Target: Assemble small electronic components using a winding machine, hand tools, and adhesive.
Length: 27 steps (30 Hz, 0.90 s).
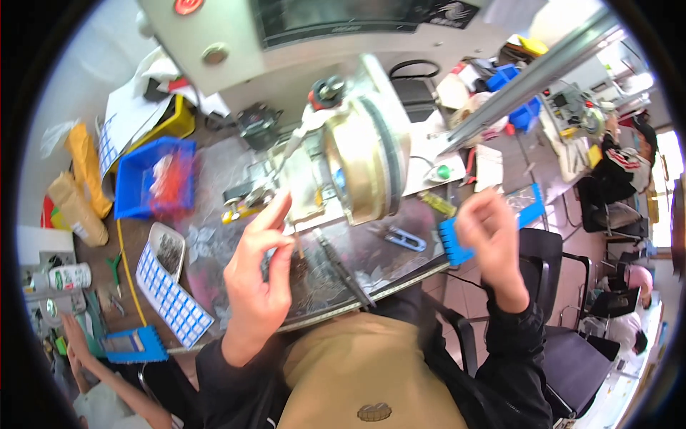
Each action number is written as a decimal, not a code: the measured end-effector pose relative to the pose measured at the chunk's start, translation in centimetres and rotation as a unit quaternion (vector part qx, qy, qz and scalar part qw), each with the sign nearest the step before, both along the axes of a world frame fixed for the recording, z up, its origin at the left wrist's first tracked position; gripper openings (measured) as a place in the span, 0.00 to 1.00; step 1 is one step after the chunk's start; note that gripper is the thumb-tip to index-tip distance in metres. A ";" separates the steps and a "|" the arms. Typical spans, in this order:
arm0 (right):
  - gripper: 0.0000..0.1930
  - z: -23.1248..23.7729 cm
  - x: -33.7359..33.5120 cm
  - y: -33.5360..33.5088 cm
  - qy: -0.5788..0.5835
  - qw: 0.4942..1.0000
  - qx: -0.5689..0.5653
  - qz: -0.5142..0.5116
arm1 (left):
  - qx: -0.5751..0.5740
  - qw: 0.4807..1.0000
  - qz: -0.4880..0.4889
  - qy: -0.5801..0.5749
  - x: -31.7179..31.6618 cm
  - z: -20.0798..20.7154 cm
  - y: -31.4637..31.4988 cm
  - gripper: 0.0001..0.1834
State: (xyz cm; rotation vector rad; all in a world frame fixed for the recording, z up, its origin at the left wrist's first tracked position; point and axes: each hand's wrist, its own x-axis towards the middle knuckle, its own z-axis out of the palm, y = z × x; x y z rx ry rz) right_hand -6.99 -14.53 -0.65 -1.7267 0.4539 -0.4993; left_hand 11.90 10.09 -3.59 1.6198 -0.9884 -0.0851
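Observation:
My left hand is raised over the front of the bench, left of the machine. Its index finger points up, while the thumb and another finger come together; whatever lies between them is too small to see. My right hand hovers at the bench's right end, above a blue comb-edged tray. Its fingers are curled and slightly blurred, and I cannot make out anything in them. Between the hands stands a machine with a large brass-coloured ring. Long tweezers and a blue-handled cutter lie before it.
A blue bin with red pieces stands at the left, near a white tray of small dark parts and a blue-and-white label sheet. A metal post slants at the right. Another person's hands show at lower left.

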 end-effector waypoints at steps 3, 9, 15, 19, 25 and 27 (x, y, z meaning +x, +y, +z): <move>0.03 2.6 -0.5 -5.7 -0.054 0.949 -0.240 -0.197 | 0.013 0.998 -0.035 0.051 -0.2 0.4 0.5 0.07; 0.13 2.7 3.5 -15.7 -0.110 0.869 -0.366 -0.314 | 0.027 0.999 -0.027 0.027 -0.1 0.7 0.8 0.05; 0.20 -2.4 2.1 -29.7 0.054 0.805 -0.552 -0.210 | -0.003 0.997 -0.003 -0.075 0.4 0.1 -0.4 0.10; 0.20 -3.7 0.2 -35.9 -0.030 0.940 -0.309 -0.141 | 0.041 0.996 0.006 -0.075 0.2 -0.1 -0.5 0.07; 0.20 -4.8 1.9 -33.5 -0.014 0.947 -0.281 -0.153 | 0.018 0.992 0.039 -0.117 0.3 -0.5 0.4 0.08; 0.20 -4.7 2.7 -31.5 0.045 0.897 -0.374 -0.232 | 0.021 0.993 0.043 -0.108 0.3 -0.5 0.6 0.08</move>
